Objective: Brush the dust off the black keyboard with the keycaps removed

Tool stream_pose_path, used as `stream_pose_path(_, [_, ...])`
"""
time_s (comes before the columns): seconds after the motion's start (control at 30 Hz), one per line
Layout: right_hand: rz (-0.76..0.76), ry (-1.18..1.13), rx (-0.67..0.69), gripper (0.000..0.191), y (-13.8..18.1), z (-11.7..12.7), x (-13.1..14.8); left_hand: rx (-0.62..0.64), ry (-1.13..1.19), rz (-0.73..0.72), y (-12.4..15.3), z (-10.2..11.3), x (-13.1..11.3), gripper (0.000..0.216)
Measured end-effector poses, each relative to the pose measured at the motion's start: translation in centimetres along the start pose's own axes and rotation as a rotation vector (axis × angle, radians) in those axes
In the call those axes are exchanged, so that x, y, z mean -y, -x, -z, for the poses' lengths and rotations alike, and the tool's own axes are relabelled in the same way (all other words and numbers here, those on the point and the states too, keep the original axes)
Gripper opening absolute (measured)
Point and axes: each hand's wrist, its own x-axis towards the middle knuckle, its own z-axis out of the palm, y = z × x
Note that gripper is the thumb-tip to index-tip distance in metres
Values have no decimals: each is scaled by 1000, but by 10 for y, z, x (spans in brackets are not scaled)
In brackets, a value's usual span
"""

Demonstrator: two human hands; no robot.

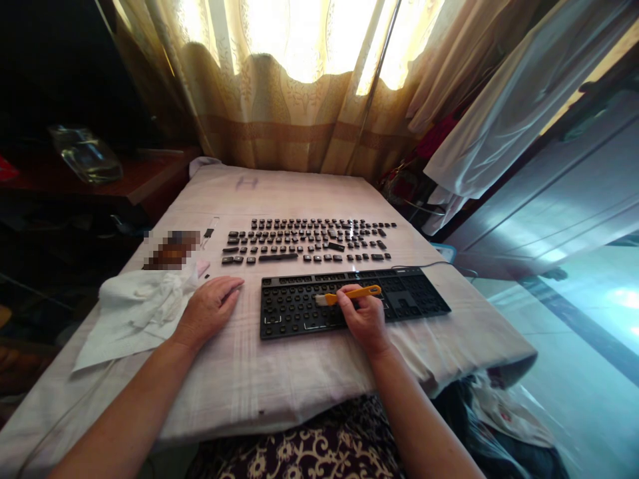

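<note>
A black keyboard base [409,305] with its keycaps off lies in front of me on the cloth. My right hand [366,322] grips a small brush [368,291] with an orange handle, its pale bristles over the left-middle part of the base. My left hand [210,307] rests on the tablecloth left of the keyboard, next to crumpled white tissue, fingers loosely bent and thumb apart, holding nothing. Beyond the base, loose black keycaps [278,257] lie in rows, roughly in keyboard order.
White tissue [132,301] spreads at the left, beside a blurred-out item [174,250] and a small key puller-like tool [209,233]. A cable [439,264] runs from the keyboard's back to the right. A glass jar [90,156] stands on the cabinet; curtains [299,113] hang behind.
</note>
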Motion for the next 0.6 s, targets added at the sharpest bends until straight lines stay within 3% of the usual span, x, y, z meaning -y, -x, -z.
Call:
stream_pose_path(0.3, [-30,-96,47,24,1,0,-1,-12,-24,-41,2,-2,3,37])
stream_pose_path(0.47, [-76,-164,-60,25,-1,-2,-4,-17,-33,-143,1,-5,-12,42])
stream_pose_path(0.6, [-104,-198,-54,24,-4,-4,-5,-8,-6,-137,-11,-10,-24,47])
